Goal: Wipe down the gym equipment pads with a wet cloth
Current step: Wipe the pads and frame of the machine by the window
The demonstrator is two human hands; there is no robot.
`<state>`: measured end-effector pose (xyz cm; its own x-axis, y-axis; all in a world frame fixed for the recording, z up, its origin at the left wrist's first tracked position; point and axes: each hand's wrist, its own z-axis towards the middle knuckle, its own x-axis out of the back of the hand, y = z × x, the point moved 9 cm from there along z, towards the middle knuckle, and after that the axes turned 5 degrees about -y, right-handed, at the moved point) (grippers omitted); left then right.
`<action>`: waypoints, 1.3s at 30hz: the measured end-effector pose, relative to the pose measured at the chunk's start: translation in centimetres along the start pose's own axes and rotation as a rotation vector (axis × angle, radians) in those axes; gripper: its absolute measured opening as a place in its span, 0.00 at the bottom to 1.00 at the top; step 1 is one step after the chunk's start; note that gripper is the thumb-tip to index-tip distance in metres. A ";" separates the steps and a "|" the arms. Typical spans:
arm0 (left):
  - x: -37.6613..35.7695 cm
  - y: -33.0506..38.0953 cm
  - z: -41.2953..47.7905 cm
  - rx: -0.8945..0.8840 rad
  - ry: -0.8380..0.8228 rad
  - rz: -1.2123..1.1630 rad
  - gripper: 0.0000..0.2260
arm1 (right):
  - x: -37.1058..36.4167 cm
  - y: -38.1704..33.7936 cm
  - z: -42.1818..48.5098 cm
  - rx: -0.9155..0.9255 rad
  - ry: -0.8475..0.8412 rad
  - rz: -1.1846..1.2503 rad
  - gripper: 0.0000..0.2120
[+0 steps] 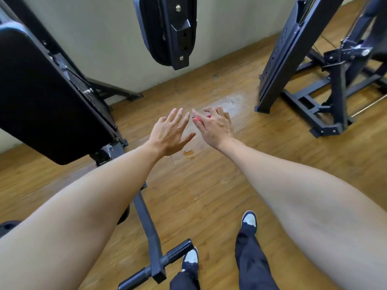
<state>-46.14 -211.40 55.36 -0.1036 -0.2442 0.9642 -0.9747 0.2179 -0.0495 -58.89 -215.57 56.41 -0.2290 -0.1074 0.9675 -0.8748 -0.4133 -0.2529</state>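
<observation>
- Two hands are out front over the wooden floor (pixel 209 195), fingertips nearly meeting.
- Left hand (pixel 169 132): fingers straight and fanned wide, holding nothing.
- Right hand (pixel 216 127): fingers curled round a pink cloth (pixel 198 119). Only a sliver peeks out, so I can't tell if it's wet.
- Big black bench pad (pixel 41 91) sits off to the left, tilted, with its long axis running from upper left down toward the hands. The empty left hand is nearer it than the cloth hand.
- Narrower hanging pad (pixel 150 28) hangs ahead and above both hands, long axis near upright, well apart from the cloth.
- Likely call: the right hand crosses leftward, or reaches up and forward, to land cloth on padding.
- Small wet patch (pixel 189 153) glistens on the boards just below the left hand.
</observation>
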 end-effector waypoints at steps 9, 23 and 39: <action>0.5 4.8 10.6 0.285 -0.030 -0.113 0.37 | 0.1 11.0 6.2 0.122 -0.117 0.029 0.22; 4.8 3.3 30.7 0.388 -0.033 -0.152 0.35 | 1.5 21.6 25.6 0.128 -0.097 0.063 0.21; 15.9 -12.6 47.0 0.777 0.061 -0.152 0.40 | 8.2 18.5 54.8 0.413 0.014 0.080 0.24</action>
<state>-44.83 -262.41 59.09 0.0312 -0.1614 0.9864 -0.8386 -0.5412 -0.0621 -53.54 -273.62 59.74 -0.2976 -0.1424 0.9440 -0.6097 -0.7326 -0.3027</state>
